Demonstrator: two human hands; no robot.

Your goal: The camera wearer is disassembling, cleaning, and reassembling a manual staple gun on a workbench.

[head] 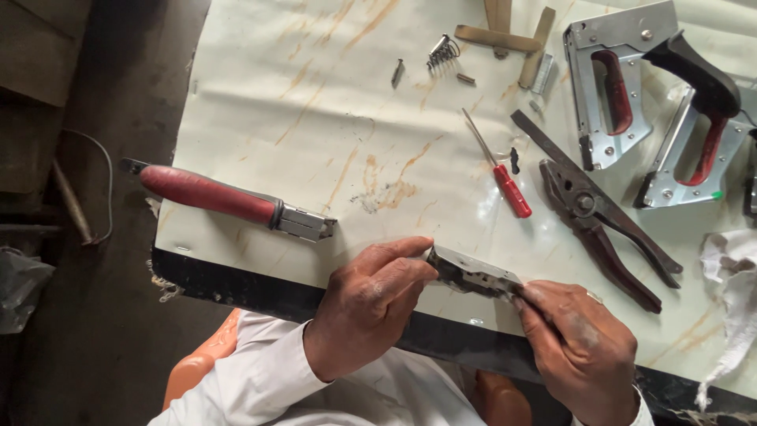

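A small grey metal stapler part [471, 272] is held over the near edge of the white marbled table [315, 142], between both hands. My left hand [371, 304] pinches its left end with thumb and fingers. My right hand [579, 343] grips its right end. To the left lies a red-handled tool with a metal head [229, 201]. A small red-handled screwdriver [501, 173] and dark pliers [603, 229] lie just beyond the hands.
Two metal staple guns [631, 79] with red and black handles lie at the far right. A spring [443, 51], a screw [397, 72] and flat brass strips [505, 35] sit at the back. White cloth [737, 276] lies at the right edge. Dark floor is left of the table.
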